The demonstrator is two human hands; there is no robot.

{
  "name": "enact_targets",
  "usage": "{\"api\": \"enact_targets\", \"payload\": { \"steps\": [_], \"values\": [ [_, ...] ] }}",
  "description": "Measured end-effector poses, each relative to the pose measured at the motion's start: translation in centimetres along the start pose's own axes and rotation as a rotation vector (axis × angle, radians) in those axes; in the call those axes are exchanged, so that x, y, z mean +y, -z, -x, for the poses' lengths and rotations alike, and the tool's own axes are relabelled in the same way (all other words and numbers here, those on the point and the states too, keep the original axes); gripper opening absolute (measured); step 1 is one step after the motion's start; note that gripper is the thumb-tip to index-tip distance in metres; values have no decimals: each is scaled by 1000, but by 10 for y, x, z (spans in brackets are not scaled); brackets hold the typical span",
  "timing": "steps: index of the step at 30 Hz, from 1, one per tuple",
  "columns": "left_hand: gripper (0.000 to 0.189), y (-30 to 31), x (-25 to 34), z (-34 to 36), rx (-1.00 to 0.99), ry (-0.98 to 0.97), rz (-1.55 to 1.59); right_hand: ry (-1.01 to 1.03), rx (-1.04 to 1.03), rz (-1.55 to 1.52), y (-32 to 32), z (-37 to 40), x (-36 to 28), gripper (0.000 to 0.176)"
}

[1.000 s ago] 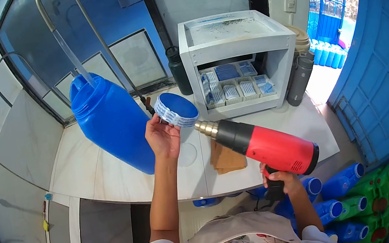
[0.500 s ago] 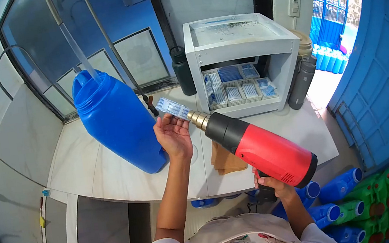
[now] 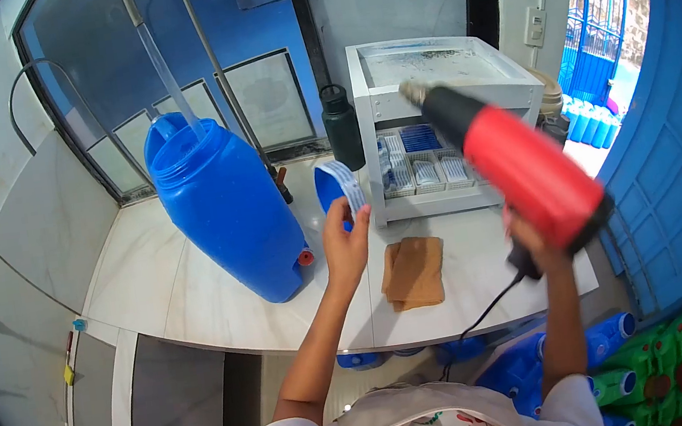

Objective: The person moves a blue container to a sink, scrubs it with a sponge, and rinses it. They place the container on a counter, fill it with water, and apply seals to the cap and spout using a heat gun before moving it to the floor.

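Your left hand point(image 3: 345, 245) is held up just right of the tall blue plastic drum point(image 3: 228, 206), fingers pinched, forearm stretched forward. Your right hand point(image 3: 535, 243), farther right of it, is fisted, forearm upright.

Water-refill shop: big blue jug point(image 3: 228, 206) at fill tube point(image 3: 162, 64), stacked bottles point(image 3: 593, 98).

The right hand point(image 3: 535, 243) is being partly hidden by the blurred heat gun point(image 3: 515, 164). Packets point(image 3: 425, 163) inside the white cabinet point(image 3: 442, 66) are being shown too small to read.

One held cap point(image 3: 339, 187), one heat gun point(image 3: 525, 171)
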State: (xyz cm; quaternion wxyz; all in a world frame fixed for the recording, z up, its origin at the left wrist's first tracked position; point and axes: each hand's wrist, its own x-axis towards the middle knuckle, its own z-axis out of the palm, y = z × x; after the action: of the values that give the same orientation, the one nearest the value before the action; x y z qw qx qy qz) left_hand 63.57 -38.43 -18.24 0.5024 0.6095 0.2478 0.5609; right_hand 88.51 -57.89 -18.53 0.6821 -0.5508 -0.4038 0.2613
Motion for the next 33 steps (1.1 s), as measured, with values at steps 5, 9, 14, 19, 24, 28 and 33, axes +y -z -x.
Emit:
{"api": "enact_targets", "payload": {
  "steps": [5, 9, 14, 19, 24, 28, 33],
  "values": [
    [15, 18, 3, 14, -154, -426, -704, 556, 69, 965, -38, -116, -134, 28],
    [16, 35, 11, 29, -209, -387, -689, 505, 24, 1239, -83, -183, -164, 31],
    [20, 83, 3, 51, -178, 146, -69, 401, 14, 1734, -103, -260, -118, 37],
    [29, 177, 3, 87, 30, 431, 267, 741, 135, 1235, -154, -224, -118, 32],
    [44, 231, 30, 99, 315, 289, 520, 696, -616, 818, -328, -192, 21, 29],
    [41, 268, 0, 82, 521, 191, 821, 1156, -392, 893, -395, -234, 162, 26],
    [42, 281, -46, 54, 622, 241, 890, 824, -480, 1022, -379, -215, 182, 25]
  ]
}}
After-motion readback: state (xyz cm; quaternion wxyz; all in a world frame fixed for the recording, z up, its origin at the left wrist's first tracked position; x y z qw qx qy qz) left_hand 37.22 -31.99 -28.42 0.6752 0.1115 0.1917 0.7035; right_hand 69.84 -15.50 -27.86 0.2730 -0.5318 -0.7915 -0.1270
